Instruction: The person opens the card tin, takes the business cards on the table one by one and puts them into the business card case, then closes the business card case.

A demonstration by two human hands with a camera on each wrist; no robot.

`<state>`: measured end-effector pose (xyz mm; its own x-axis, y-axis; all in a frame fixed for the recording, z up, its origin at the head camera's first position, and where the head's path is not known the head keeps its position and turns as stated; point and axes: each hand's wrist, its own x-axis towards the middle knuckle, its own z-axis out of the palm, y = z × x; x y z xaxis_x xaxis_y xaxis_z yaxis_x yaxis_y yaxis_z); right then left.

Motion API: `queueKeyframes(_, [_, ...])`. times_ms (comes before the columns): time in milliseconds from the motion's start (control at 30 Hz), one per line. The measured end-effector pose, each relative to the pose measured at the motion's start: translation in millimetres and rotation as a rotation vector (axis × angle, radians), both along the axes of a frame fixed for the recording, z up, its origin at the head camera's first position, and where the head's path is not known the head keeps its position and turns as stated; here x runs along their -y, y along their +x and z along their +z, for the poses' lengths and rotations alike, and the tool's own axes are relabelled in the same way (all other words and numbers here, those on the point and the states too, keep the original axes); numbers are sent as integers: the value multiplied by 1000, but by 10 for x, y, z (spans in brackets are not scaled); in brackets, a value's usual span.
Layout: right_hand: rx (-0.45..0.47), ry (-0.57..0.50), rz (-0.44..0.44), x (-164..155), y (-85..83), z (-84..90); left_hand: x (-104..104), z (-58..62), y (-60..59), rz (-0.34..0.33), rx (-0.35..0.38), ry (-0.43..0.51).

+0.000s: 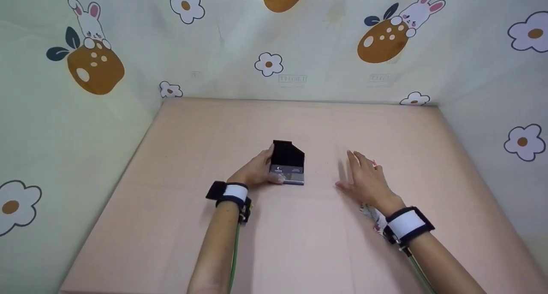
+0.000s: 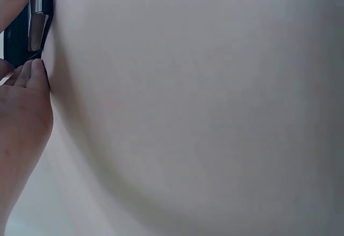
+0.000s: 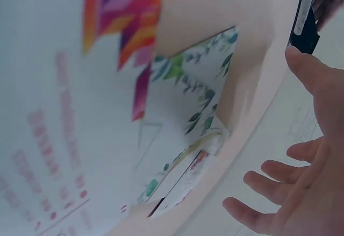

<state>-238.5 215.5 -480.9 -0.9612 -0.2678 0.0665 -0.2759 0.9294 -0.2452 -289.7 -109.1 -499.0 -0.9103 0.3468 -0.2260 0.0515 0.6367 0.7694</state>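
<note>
Near the middle of the table, a black card holder [image 1: 287, 154] has its flap lifted, and a grey printed card edge [image 1: 294, 176] shows at its front. My left hand [image 1: 253, 170] grips the holder's left side, thumb at the front and fingers behind. The left wrist view catches only part of that holder [image 2: 17, 37], at its upper left edge. To the right, my right hand [image 1: 367, 180] holds nothing, its fingers extended and apart. Below the right wrist are cards [image 1: 376, 218], including a leaf-printed card [image 3: 188, 80] and a blurred white card with a colourful print [image 3: 70, 101].
A pale pink cloth covers the table [image 1: 180, 242]. Behind and at both sides stands a wall covering [image 1: 317, 37] printed with flowers, rabbits and brown fruit. Each wrist wears a strap [image 1: 406, 224] with a cable [image 1: 234, 259] running back along the arm.
</note>
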Motion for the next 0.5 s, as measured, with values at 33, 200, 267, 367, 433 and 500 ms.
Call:
queueKeyframes(33, [7, -5, -7, -35, -6, -6, 0, -3, 1, 0, -2, 0])
queueKeyframes(200, [69, -34, -52, -202, 0, -38, 5, -28, -2, -8, -11, 16])
queueKeyframes(267, [96, -41, -69, -255, 5, -46, 8, -30, -2, -9, -9, 19])
queueKeyframes(367, [126, -57, -92, -323, 9, -53, 14, -26, -6, -14, -13, 31])
queueKeyframes(433, [124, -53, -105, -365, 8, -53, 17, -20, -5, -17, -15, 36])
queueKeyframes(500, [119, -43, -119, -404, 13, -48, 18, -18, -4, -22, -20, 44])
